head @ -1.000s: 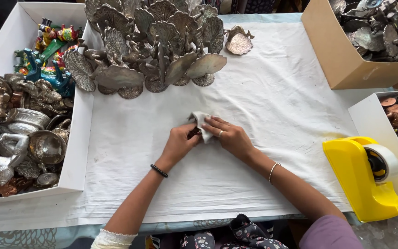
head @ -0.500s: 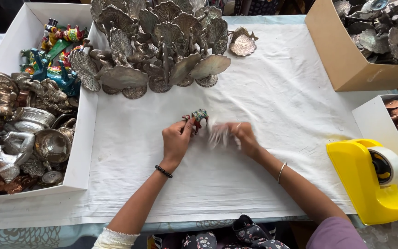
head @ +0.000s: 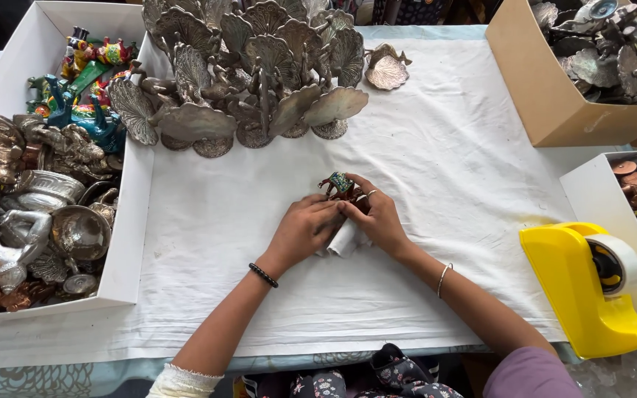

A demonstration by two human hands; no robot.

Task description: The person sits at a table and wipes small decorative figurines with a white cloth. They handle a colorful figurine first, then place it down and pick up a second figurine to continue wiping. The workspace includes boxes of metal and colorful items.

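White cloth (head: 436, 184) covered the table, seen from above by the person seated at six o'clock. Nearest the viewer, two bare forearms reached up from the bottom edge and met near the middle of the cloth. The left hand (head: 300, 232), with a dark bead bracelet at the wrist, curled its fingers around a small painted figurine (head: 340, 184) and a bit of white wrapping paper (head: 346, 239). The right hand (head: 381, 217), wearing a ring and a thin bangle, closed on the same figurine from the other side, so both hands pressed together around it. The figurine, red and green, poked out above the fingertips at twelve o'clock from the hands; the paper showed beneath them at six o'clock.

At four o'clock stood a yellow tape dispenser (head: 580, 287). At nine o'clock a white box (head: 123, 243) held silvery metal ornaments, with bright painted animal figures at its far end. At twelve o'clock a cluster of metal peacock ornaments (head: 252, 66) stood on the cloth. At two o'clock a brown cardboard box (head: 536, 88) held more metal pieces.
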